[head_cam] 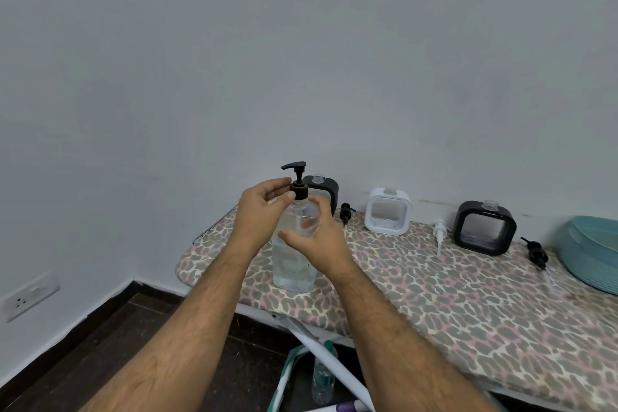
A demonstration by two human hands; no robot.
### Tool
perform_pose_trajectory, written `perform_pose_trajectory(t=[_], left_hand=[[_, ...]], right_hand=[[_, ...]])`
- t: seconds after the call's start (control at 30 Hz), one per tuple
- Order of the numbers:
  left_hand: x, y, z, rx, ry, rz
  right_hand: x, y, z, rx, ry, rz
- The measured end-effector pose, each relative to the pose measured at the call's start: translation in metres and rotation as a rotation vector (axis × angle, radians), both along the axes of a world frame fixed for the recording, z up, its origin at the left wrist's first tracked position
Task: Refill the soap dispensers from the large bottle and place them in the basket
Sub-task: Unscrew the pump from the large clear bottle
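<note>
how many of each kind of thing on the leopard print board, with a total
large clear bottle: 1
square dispensers: 3, black, white, black
loose pumps: 3, black, white, black
teal basket: 1
total: 8

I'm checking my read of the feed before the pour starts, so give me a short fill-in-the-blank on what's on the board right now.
1. The left hand pinches the black ____ of the large clear bottle.
2. The number of square dispensers standing along the wall with their pumps off is ____.
3. The colour of the dispenser between the two black ones is ____.
4. The teal basket sits at the board's far ____ end.

Missing words: pump collar; three; white; right
</note>
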State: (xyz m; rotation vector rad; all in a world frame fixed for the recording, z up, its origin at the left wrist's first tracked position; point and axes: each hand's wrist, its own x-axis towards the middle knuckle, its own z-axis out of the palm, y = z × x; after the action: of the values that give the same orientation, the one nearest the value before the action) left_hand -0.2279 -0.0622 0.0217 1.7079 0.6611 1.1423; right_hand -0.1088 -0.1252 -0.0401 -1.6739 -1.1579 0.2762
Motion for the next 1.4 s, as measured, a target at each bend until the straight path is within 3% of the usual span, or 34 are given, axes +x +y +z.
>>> perform_pose_trajectory(t=[0.27,0.63,1.03,1.4], left_hand=[[0.017,0.001,0.011,0.025,0.096,-0.076],[0.005,-0.001,0.008,0.014,0.065,-0.156],[0.013,0.008,0.017,0.059,0.175,0.014],[0.010,0.006,0.055,0.051,0.058,-0.046]], right_hand=[[-0.003,-0.001,0.002,-0.013,-0.010,0.006],[-0.001,0.000,0.002,-0.013,-0.014,-0.005],[-0.002,-0.004,0.004,-0.003,-0.004,0.014],[-0.002,-0.005,0.007,-0.013,-0.006,0.014]])
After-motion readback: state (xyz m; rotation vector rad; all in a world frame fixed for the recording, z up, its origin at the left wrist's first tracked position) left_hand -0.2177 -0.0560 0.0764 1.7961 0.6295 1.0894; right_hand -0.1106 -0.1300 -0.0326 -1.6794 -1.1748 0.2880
